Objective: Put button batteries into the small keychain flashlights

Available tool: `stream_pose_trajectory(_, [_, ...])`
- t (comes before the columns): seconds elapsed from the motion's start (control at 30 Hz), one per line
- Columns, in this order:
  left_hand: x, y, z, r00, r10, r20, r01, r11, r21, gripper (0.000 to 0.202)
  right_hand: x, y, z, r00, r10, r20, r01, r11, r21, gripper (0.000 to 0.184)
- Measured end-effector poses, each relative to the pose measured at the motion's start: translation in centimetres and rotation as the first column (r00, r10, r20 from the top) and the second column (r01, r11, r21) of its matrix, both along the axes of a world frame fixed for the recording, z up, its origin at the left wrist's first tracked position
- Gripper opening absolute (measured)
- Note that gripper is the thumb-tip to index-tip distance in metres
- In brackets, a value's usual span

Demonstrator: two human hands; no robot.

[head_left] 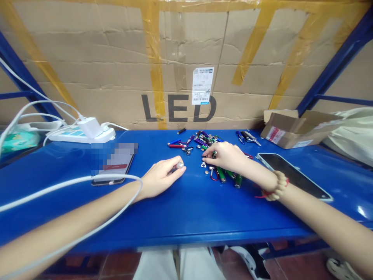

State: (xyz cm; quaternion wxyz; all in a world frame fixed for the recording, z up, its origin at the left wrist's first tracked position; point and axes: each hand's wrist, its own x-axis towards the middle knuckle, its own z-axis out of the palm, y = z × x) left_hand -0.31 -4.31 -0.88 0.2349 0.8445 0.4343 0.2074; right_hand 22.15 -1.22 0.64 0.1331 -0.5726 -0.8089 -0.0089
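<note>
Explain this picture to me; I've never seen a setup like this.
There is no machine here: a person works with two bare hands. The single picture comes from a camera worn on the head, looking forward and down.

The left hand pinches a small silvery piece. The right hand is at a pile of coloured tubes and small metal parts; whether it grips anything is hard to tell.

Also on the blue table are a phone on the left, a phone on the right, a white power strip and an open carton. Behind stands cardboard marked "LED".
</note>
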Motion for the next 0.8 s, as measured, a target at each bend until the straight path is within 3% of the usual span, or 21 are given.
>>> stream_pose_trajectory(0.5, [0.0, 0.0, -0.1, 1.000, -0.004, 0.017, 0.004, 1.000, 0.007, 0.026, 0.4, 0.5, -0.7, 0.992, 0.054, -0.111, -0.056, 0.998, -0.018, 0.014])
stream_pose_trajectory(0.67, [-0.1, 0.0, 0.0, 0.999, -0.003, 0.046, 0.003, 1.000, -0.001, 0.028, 0.3, 0.7, -1.3, 0.986, 0.149, -0.079, -0.135, 0.979, 0.152, 0.011])
stream_pose_trajectory(0.8, [-0.2, 0.0, 0.3, 0.988, -0.114, 0.106, 0.112, 0.993, 0.022, 0.025, -0.3, 0.3, -1.6, 0.931, 0.331, -0.152, -0.261, 0.897, 0.357, 0.015])
